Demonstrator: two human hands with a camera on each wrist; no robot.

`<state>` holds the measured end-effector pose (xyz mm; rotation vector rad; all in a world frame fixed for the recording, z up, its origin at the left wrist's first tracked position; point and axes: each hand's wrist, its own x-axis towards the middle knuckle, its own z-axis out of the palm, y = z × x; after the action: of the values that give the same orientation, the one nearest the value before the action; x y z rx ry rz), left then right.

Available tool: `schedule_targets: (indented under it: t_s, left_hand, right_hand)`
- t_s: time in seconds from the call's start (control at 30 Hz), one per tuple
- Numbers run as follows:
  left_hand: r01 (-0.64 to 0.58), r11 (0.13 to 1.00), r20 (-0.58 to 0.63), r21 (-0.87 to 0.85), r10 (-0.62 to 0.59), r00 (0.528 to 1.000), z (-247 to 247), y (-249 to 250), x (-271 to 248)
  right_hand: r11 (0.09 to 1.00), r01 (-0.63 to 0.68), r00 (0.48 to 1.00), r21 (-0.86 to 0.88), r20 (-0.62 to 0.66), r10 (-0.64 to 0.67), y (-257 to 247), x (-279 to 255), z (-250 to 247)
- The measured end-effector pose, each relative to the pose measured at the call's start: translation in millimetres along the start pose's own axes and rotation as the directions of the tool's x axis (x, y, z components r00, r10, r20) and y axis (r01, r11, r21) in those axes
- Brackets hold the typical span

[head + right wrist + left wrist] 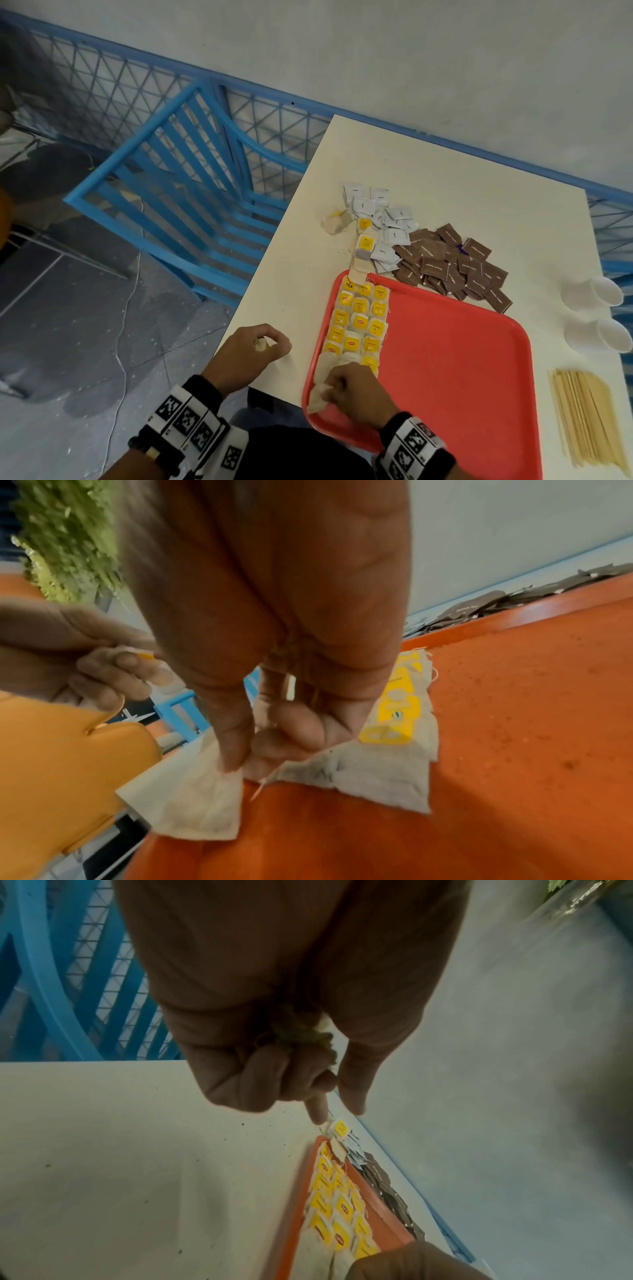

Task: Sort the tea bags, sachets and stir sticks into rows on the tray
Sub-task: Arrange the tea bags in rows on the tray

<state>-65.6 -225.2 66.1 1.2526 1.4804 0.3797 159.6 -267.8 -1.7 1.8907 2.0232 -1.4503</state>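
A red tray (445,359) lies on the cream table, with several yellow-tagged tea bags (359,322) in rows along its left side. At the tray's near left corner my right hand (346,387) pinches a pale tea bag (198,804) between thumb and forefinger (236,750); another bag (377,772) lies flat beside it. Left of the tray, over the table, my left hand (260,346) is curled round a small tea bag (261,344) whose yellow tag (147,656) peeks out. White sachets (380,219), brown sachets (455,267) and loose tea bags (364,246) lie beyond the tray. Stir sticks (585,418) lie at the right.
Two white cups (596,291) lie on their sides near the table's right edge. A blue slatted chair (191,192) and a blue mesh fence stand left of and behind the table. The table's (284,301) left edge runs close to my left hand.
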Motion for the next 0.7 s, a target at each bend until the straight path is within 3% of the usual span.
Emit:
schedule_targets:
  t_s: [0.23,0.43,0.5,0.6,0.7]
  left_hand:
    - [-0.008,1.000,0.020,0.004,0.008,1.000,2,3,1]
    - [0.043,0.995,0.035,-0.092,-0.040,0.999,6,2,7]
    - [0.074,0.982,0.046,-0.172,-0.067,0.997,8,4,7]
    - [0.123,0.947,0.096,-0.296,-0.098,0.990,12,8,8]
    - [0.197,0.900,0.149,-0.390,-0.150,0.977,17,13,11]
  right_hand:
    - [0.989,-0.150,0.984,0.018,-0.095,0.151,9,5,12]
    - [0.991,-0.086,0.981,0.103,-0.165,0.102,5,-3,5]
    - [0.996,-0.020,0.990,0.087,-0.135,0.032,5,-8,0]
    - [0.994,0.098,0.995,-0.044,0.011,-0.097,2,-16,-2]
    - [0.988,0.124,0.989,-0.092,0.088,-0.116,1,-13,4]
